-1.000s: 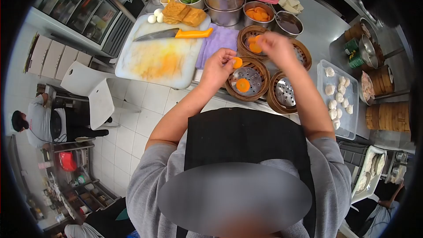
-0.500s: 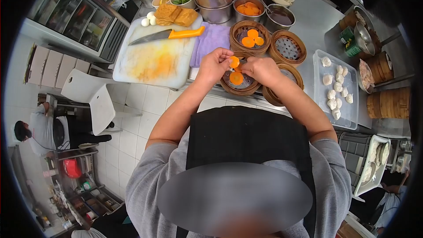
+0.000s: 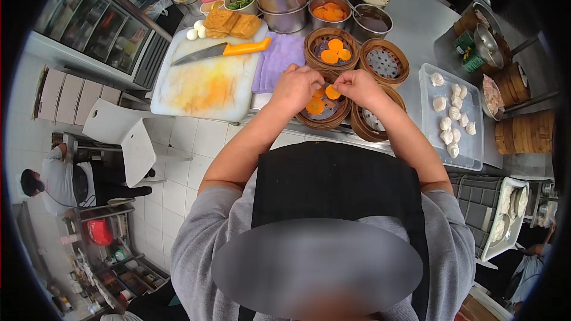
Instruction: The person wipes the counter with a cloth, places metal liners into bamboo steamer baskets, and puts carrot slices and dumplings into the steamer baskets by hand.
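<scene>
Both hands are over the near left steamer basket [image 3: 324, 123], which holds orange carrot slices [image 3: 314, 105] on a perforated liner. My right hand [image 3: 358, 88] pinches a carrot slice [image 3: 333, 91] at the basket's right side. Fingers of my left hand [image 3: 296, 88] are closed at the left rim, close to another slice; what they hold, if anything, is hidden. Behind, a second basket [image 3: 332, 49] has three carrot slices. Two more baskets, at the back right [image 3: 384, 63] and near right [image 3: 375, 120], show perforated liners.
A cutting board [image 3: 202, 86] bears a knife [image 3: 226, 51], fried blocks and white balls. Beside it lies a purple cloth [image 3: 279, 59]. Metal bowls [image 3: 329, 12] stand behind. Dumplings sit in a plastic tray [image 3: 452, 116] at right. A person [image 3: 59, 184] is at far left.
My right hand has come from the back basket to the near left one, where it now pinches a slice. My left hand has lowered to this basket. The back basket's three slices are now uncovered.
</scene>
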### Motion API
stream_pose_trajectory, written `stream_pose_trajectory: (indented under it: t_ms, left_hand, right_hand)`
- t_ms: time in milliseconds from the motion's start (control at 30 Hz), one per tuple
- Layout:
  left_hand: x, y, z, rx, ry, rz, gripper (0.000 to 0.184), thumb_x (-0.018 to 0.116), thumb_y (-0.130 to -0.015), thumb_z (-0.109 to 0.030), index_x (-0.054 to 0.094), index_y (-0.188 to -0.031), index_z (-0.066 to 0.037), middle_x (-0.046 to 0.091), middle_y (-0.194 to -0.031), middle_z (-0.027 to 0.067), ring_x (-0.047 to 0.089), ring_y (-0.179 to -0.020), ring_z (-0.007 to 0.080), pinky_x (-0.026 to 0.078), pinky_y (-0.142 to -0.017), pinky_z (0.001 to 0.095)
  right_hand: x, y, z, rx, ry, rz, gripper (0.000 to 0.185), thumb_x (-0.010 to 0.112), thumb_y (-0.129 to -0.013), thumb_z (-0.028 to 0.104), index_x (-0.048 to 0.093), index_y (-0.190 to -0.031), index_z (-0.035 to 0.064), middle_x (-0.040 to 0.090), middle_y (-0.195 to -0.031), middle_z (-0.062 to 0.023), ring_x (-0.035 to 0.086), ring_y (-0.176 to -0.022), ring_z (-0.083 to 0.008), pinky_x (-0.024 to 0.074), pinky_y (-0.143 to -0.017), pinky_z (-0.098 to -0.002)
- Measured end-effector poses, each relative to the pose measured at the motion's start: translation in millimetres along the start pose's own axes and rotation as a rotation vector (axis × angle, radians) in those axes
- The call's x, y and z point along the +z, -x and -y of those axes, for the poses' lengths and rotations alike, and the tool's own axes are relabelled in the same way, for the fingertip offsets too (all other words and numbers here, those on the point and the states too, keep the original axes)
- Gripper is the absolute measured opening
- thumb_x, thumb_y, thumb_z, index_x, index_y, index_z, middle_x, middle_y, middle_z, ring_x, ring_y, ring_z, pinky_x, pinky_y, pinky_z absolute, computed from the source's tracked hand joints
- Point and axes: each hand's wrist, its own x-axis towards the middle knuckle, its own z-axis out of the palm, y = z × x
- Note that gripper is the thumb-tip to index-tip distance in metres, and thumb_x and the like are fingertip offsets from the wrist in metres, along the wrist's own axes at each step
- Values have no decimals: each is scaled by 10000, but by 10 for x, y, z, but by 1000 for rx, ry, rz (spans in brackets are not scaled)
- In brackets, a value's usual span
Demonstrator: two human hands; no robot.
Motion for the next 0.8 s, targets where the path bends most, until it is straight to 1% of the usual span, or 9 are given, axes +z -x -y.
stream_pose_trajectory:
  t_ms: [33, 133, 333, 567, 633, 667, 733, 767, 800]
  left_hand:
    - [-19, 3, 16, 97, -230, 13, 144, 701, -771, -130, 712, -912, -152, 636, -991, 49, 580, -901, 277, 470, -816, 402]
    - [-41, 25, -36, 79, -293, 91, 145, 707, -745, -174, 727, -887, -185, 619, -970, 34, 530, -974, 282, 424, -862, 418]
    - [18, 48, -25, 72, -356, 55, 154, 702, -744, -163, 726, -892, -194, 594, -943, 35, 523, -972, 278, 425, -845, 414]
    - [61, 49, 13, 90, -369, 24, 179, 689, -742, -137, 709, -919, -157, 599, -948, 54, 523, -961, 293, 444, -823, 416]
    - [81, 42, 40, 114, -327, -51, 181, 672, -759, -109, 699, -938, -124, 608, -922, 76, 540, -928, 315, 458, -810, 423]
    - [89, 12, 31, 126, -321, -50, 181, 672, -759, -109, 699, -938, -124, 608, -922, 76, 540, -928, 315, 458, -810, 423]
    - [77, 4, 20, 98, -66, -153, 150, 641, -829, -92, 683, -973, -96, 624, -905, 88, 590, -858, 292, 489, -770, 383]
    - [83, 1, -1, 101, -64, -153, 150, 641, -829, -92, 683, -973, -96, 624, -905, 88, 590, -858, 292, 489, -770, 383]
    - [93, -2, -27, 4, 150, -136, 166, 624, -868, -106, 655, -1028, -78, 626, -897, 80, 606, -826, 247, 498, -744, 345]
  right_hand:
    - [1, 26, 54, 0, -2, -3, 192, 670, -810, 214, 701, -882, 39, 688, -772, -86, 636, -690, -148, 503, -654, -299]
    - [53, 151, 342, -46, 368, -11, 206, 612, -812, 254, 709, -879, 85, 681, -856, -147, 656, -824, -324, 521, -721, -431]
    - [243, 150, 434, -65, 775, -107, 180, 591, -816, 210, 691, -863, 68, 675, -894, -144, 667, -859, -306, 525, -724, -441]
    - [159, 157, 496, -87, 788, -59, 204, 603, -812, 232, 696, -865, 58, 677, -928, -150, 667, -853, -314, 533, -702, -425]
    - [71, 184, 550, -39, 591, -6, 204, 593, -857, 230, 689, -943, 71, 684, -925, -117, 679, -828, -257, 537, -670, -383]
    - [-8, 154, 479, -29, 595, -15, 204, 593, -857, 230, 689, -943, 71, 684, -925, -117, 679, -828, -257, 537, -670, -383]
    - [-185, 81, 324, 193, -389, 64, 224, 573, -899, 195, 640, -1070, 67, 674, -938, -66, 673, -816, -183, 552, -698, -328]
    - [-235, 108, 287, 194, -389, 61, 224, 573, -899, 195, 640, -1070, 67, 674, -938, -66, 673, -816, -183, 552, -698, -328]
    - [-286, 138, 259, 183, -617, 86, 241, 566, -905, 165, 604, -1116, 53, 659, -956, -54, 660, -837, -159, 553, -725, -303]
